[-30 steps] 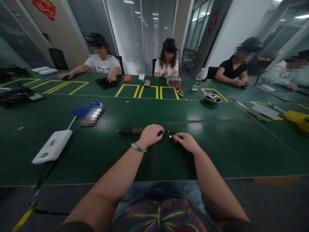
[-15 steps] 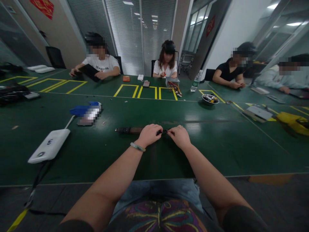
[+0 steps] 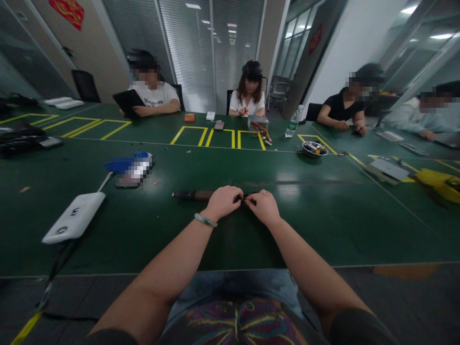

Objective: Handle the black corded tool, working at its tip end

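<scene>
A slim dark rod-like tool (image 3: 203, 195) lies crosswise on the green table, with a brown middle, a black section and a small shiny tip at its left end. I cannot make out its exact kind. My left hand (image 3: 225, 200) is wrapped over its right part, and a black bit shows between thumb and fingers. Close by on the right, my right hand (image 3: 265, 206) has thumb and fingertips pinched together at the rod's right end. What sits in that pinch is small, dark and mostly hidden by the fingers.
To my left are a white power bank (image 3: 74, 218) with a cable, a phone (image 3: 134, 173) and a blue cloth-like item (image 3: 124, 163). Farther off stand a metal bowl (image 3: 314, 148) and a water bottle (image 3: 293, 122). Several people sit across the table (image 3: 201, 235).
My right hand has shifted slightly left, closer to my left hand, and turned a little. My left hand stays on the rod. Across the table, a person has raised a black tablet-like panel.
</scene>
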`<action>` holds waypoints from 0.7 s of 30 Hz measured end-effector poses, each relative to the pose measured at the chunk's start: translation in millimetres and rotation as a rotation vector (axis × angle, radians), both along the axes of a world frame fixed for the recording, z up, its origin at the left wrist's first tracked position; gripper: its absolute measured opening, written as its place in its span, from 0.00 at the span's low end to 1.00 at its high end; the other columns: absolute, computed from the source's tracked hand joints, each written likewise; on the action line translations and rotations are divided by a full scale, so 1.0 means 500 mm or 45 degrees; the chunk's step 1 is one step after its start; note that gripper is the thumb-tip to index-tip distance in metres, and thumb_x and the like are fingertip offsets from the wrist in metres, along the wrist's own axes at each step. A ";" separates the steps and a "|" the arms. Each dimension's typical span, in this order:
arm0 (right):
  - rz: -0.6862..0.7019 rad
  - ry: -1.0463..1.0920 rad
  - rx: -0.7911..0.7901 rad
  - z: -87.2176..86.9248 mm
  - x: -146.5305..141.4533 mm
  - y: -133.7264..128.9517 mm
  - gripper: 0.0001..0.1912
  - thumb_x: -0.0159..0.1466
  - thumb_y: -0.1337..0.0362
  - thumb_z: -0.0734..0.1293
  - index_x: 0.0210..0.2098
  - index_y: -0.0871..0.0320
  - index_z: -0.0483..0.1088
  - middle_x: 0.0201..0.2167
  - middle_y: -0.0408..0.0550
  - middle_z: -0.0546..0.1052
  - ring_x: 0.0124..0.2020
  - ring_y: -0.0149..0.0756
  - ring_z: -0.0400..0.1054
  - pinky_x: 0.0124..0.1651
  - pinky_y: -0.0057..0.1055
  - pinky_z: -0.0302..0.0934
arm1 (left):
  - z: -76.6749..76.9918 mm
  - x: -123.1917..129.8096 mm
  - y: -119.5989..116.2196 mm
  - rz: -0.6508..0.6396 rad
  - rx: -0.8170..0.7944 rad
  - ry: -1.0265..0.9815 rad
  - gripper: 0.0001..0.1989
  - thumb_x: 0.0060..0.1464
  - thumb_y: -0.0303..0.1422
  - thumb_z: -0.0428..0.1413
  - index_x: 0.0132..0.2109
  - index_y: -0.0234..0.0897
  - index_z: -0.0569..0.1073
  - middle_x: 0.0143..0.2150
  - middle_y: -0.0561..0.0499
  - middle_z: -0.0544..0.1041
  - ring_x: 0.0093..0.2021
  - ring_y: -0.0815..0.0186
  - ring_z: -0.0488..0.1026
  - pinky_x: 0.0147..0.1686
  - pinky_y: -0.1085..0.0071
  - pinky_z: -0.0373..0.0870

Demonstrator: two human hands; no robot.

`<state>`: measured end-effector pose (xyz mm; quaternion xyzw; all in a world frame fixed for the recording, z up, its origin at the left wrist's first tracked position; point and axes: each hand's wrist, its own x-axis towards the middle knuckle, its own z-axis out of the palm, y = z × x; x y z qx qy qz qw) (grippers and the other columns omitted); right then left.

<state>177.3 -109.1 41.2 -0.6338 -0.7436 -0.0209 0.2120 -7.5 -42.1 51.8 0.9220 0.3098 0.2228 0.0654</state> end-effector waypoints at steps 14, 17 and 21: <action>-0.119 -0.021 0.008 -0.011 -0.009 0.002 0.09 0.68 0.59 0.63 0.39 0.52 0.76 0.33 0.45 0.78 0.39 0.41 0.66 0.46 0.36 0.54 | -0.001 0.001 0.001 -0.008 0.017 -0.008 0.06 0.56 0.32 0.55 0.41 0.43 0.72 0.40 0.52 0.76 0.43 0.60 0.72 0.46 0.63 0.66; -0.124 0.004 0.011 -0.009 -0.012 0.001 0.14 0.68 0.61 0.63 0.51 0.54 0.71 0.34 0.46 0.78 0.43 0.42 0.66 0.49 0.36 0.54 | 0.001 0.000 0.000 -0.004 0.016 -0.005 0.06 0.56 0.32 0.55 0.42 0.43 0.72 0.40 0.52 0.77 0.43 0.60 0.72 0.46 0.63 0.66; -0.119 -0.075 -0.025 -0.009 -0.016 0.013 0.23 0.68 0.64 0.62 0.62 0.58 0.62 0.40 0.49 0.78 0.46 0.44 0.65 0.51 0.36 0.54 | 0.002 0.000 -0.001 0.011 0.018 0.003 0.06 0.56 0.32 0.55 0.42 0.43 0.73 0.41 0.52 0.77 0.44 0.60 0.73 0.47 0.63 0.67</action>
